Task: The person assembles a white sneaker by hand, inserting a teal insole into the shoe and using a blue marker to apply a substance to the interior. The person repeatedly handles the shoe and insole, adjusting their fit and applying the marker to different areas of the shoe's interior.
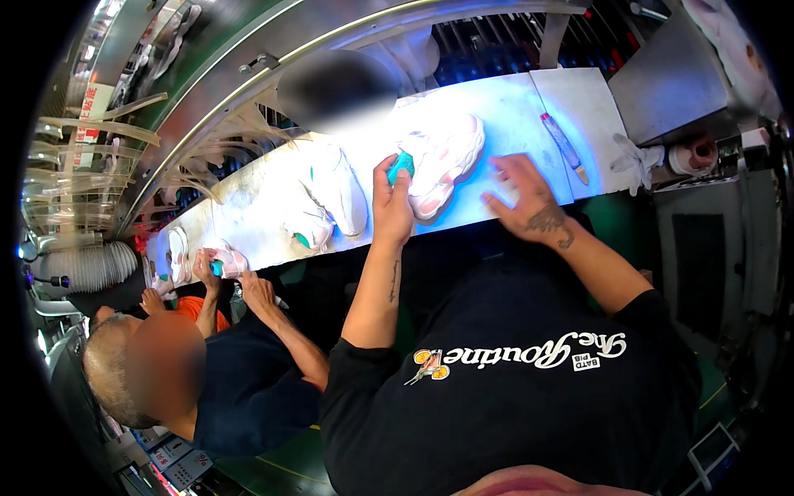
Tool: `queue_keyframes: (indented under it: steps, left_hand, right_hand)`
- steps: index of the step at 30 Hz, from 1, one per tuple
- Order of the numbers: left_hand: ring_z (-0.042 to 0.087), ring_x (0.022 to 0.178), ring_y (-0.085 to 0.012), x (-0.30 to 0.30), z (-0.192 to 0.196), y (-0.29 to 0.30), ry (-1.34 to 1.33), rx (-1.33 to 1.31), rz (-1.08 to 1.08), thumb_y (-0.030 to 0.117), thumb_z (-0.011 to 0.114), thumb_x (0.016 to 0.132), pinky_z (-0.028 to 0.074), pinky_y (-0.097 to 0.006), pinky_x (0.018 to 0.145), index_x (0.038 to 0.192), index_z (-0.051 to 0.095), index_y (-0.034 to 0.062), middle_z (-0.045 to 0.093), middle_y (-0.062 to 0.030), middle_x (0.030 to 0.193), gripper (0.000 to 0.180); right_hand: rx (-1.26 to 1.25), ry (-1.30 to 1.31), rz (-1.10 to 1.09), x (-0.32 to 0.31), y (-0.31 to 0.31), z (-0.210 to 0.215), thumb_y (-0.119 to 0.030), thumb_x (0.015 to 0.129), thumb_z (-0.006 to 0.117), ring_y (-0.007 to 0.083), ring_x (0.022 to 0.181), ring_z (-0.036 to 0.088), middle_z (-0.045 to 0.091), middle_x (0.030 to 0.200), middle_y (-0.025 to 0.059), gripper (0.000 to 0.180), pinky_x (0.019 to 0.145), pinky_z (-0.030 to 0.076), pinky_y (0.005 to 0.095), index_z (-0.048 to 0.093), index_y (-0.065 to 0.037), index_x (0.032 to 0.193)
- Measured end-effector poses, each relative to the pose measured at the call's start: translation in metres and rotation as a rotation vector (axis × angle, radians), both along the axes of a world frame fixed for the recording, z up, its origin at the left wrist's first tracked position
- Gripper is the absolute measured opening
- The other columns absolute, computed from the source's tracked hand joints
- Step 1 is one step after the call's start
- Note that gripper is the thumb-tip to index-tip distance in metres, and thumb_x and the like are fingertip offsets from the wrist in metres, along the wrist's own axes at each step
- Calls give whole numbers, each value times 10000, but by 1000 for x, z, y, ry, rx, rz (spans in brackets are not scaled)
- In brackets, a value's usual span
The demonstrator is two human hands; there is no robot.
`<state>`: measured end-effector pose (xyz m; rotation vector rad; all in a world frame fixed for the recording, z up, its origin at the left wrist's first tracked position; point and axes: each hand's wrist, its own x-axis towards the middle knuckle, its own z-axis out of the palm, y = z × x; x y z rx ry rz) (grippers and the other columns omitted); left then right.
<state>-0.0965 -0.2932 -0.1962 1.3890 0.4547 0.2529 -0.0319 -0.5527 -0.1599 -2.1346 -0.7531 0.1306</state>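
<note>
A white and pink sneaker (451, 178) lies on its side on the lit white bench in front of me, its chunky sole turned to the right. A teal shoe last (402, 168) sticks out of its opening, and my left hand (392, 202) is closed round that last. Just right of the sole hovers my right hand (531, 202), its fingers apart and slightly blurred, with nothing visible in it. To the left of my left hand lie a white shoe (346, 198) and another pale shoe (308, 225) with green showing at its opening.
A brush (565, 147) lies on the bench at right, beyond it a white glove (635, 161) and a round pot (693, 157). At left a co-worker's hands hold a pinkish shoe (231, 259). A metal frame (215, 78) arches over the bench's far side.
</note>
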Motion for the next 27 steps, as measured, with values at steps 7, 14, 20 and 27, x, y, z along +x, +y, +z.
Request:
queue_keyframes:
  steps: [7,14,20,27]
  left_hand:
    - [581,1294,-249,2,19,-20,25,276,-117,211,587,1133,468,-373,1121,1503,499,-3,581,-207,1427,436]
    - [615,1279,-343,-19,56,-91,-285,327,-518,186,770,1006,533,-438,1081,1493,518,-4,564,-210,1378,580]
    - [677,1218,-320,1,46,-61,-227,416,-385,188,803,982,567,-425,1047,1411,596,-15,620,-208,1346,518]
    - [655,1244,-398,37,10,-11,8,655,-305,247,781,977,542,-471,1085,1382,645,-9,635,-249,1358,499]
  right_hand:
    - [109,180,81,-32,21,9,-267,894,879,345,1288,599,484,1486,214,854,1116,523,443,443,7,1574]
    - [292,491,-293,-36,-6,-32,-310,871,915,342,1364,594,585,1426,210,980,1147,507,469,347,21,1598]
    - [700,336,-456,29,-93,16,-153,1066,686,264,1295,661,639,1466,151,558,968,628,422,476,14,1554]
    - [795,-636,-297,232,-67,292,-185,1097,658,254,1063,758,748,1269,183,364,922,640,388,656,67,1361]
